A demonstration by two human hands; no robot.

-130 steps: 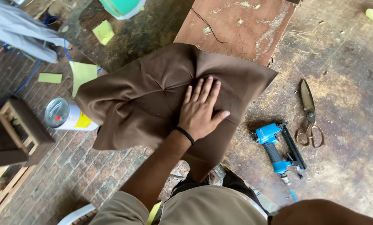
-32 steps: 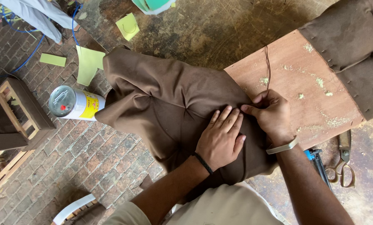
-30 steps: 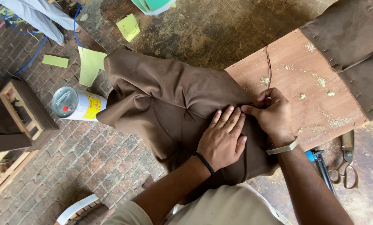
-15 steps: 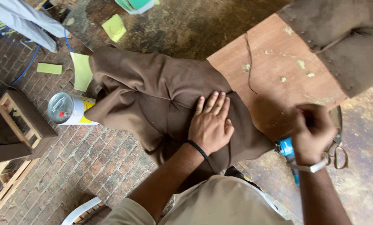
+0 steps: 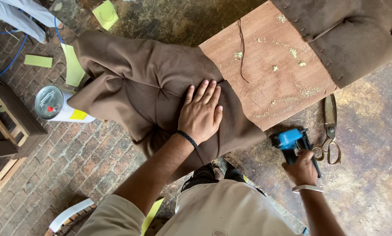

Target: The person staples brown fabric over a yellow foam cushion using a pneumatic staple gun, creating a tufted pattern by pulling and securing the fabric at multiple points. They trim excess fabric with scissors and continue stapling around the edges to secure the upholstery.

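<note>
My left hand (image 5: 200, 114) lies flat, fingers slightly spread, on the brown tufted fabric (image 5: 139, 83) draped over the near end of a wooden board (image 5: 270, 74). A black band sits on that wrist. My right hand (image 5: 302, 168) is down on the floor to the right, its fingers closed around the handle of a blue staple gun (image 5: 289, 139). Large scissors (image 5: 330, 131) lie just right of the gun. More brown fabric (image 5: 353, 30) is stapled over the board's far right end.
A white tin can (image 5: 51, 104) lies on the brick floor left of the fabric. Yellow-green foam scraps (image 5: 105, 13) and a blue hose (image 5: 12, 57) lie nearby. A wooden frame (image 5: 5, 122) stands at the left edge. Another person's trouser legs (image 5: 16, 13) show top left.
My right hand left the fabric edge on the board, swung right and down, and took hold of the blue staple gun. My left hand stayed pressed on the fabric.
</note>
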